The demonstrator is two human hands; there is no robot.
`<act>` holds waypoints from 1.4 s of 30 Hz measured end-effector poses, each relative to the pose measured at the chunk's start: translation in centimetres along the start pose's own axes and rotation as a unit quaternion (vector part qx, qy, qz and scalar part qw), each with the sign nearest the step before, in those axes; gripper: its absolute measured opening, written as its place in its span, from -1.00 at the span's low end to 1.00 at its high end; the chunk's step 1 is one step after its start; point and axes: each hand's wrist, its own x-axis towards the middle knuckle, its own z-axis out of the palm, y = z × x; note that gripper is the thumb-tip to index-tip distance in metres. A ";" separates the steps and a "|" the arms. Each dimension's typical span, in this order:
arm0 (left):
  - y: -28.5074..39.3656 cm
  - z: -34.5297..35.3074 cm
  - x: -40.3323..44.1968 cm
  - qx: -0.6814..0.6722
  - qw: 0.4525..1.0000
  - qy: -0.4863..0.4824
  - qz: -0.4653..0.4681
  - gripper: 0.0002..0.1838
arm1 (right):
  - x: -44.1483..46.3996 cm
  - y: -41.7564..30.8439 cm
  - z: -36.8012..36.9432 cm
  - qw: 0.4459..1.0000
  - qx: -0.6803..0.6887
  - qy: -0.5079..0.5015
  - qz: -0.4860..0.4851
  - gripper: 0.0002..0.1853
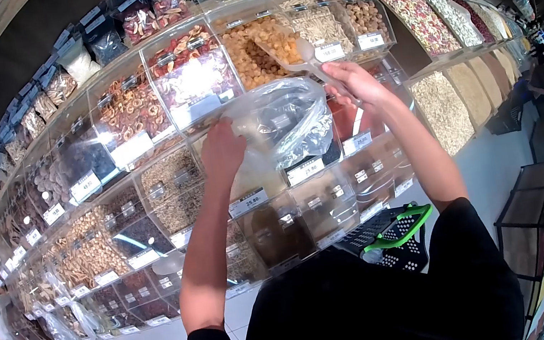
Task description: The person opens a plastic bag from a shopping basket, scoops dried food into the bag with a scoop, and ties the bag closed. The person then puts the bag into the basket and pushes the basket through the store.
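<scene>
My left hand (224, 145) is closed on the left edge of a clear plastic bag (292, 119), whose mouth gapes upward in front of the bins. My right hand (355, 82) is wrapped around the handle of a clear plastic scoop (307, 53). The scoop's blade lies at the bin of golden-brown dried fruit (251, 57), just above the bag's rim. Amber pieces show at the blade, but I cannot tell whether they lie in it or show through it.
Tiered clear bins surround the bag, with dried slices (131, 111) on the left and grains (441, 107) on the right. Price tags (247, 202) line their fronts. Packed bags (78, 62) stand along the top. Below is a black basket with a green handle (406, 228).
</scene>
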 end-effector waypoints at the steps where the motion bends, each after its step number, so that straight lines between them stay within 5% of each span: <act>1: -0.2 0.4 0.7 -0.005 1.000 0.017 0.024 -0.58 | -0.9 -0.5 -0.6 1.000 -0.021 -0.022 0.004 -0.74; 5: 0.2 0.2 3.6 -0.005 0.998 -0.026 0.055 -0.63 | -4.1 -3.4 -1.9 0.983 -0.150 -0.072 0.072 -0.61; 8: 0.3 0.9 4.7 0.005 0.996 -0.062 0.071 -0.65 | -2.8 -4.0 -1.5 0.909 -0.402 -0.106 0.010 -0.56; 10: -0.1 1.8 5.4 -0.005 0.994 -0.089 0.069 -0.62 | -1.9 -3.3 -0.5 0.801 -0.579 -0.107 -0.111 -0.59; 12: -0.7 3.2 5.6 -0.013 0.993 -0.093 0.072 -0.58 | -1.5 -2.5 1.3 0.634 -0.715 -0.091 -0.281 -0.63; 13: -1.1 3.9 5.5 -0.015 0.994 -0.082 0.076 -0.56 | -1.9 -2.4 2.6 0.582 -0.765 -0.070 -0.265 -0.75; 15: -0.9 3.8 4.8 -0.025 0.995 -0.054 0.079 -0.53 | -1.9 -1.9 3.7 0.459 -0.839 -0.062 -0.285 -0.65; 21: -1.6 3.2 2.1 -0.053 0.994 0.006 0.091 -0.54 | -5.5 -3.1 4.2 0.491 -0.793 0.029 -0.360 -0.59; 25: -2.0 2.7 1.2 -0.039 0.997 -0.013 0.069 -0.55 | -5.3 -6.5 2.5 0.729 -0.655 -0.011 -0.197 -0.57; 27: -2.2 2.3 0.0 -0.038 0.997 -0.030 0.056 -0.55 | -5.0 -9.8 2.3 0.881 -0.473 0.015 -0.019 -0.57; 32: -2.7 1.4 -2.1 -0.015 0.997 -0.011 0.069 -0.50 | 0.3 -13.2 1.4 0.879 -0.418 -0.064 0.219 -0.58; 33: -2.6 1.1 -2.5 -0.016 0.998 -0.017 0.064 -0.49 | 2.5 -12.1 0.8 0.907 -0.351 -0.109 0.205 -0.60; 37: -1.9 0.2 -3.9 0.000 0.998 -0.035 0.056 -0.47 | 7.8 -13.2 -0.2 0.856 -0.402 -0.144 0.291 -0.69; 42: -1.7 0.0 -4.5 -0.020 0.998 -0.036 0.040 -0.48 | 7.0 -12.2 -0.3 0.903 -0.276 -0.136 0.301 -0.71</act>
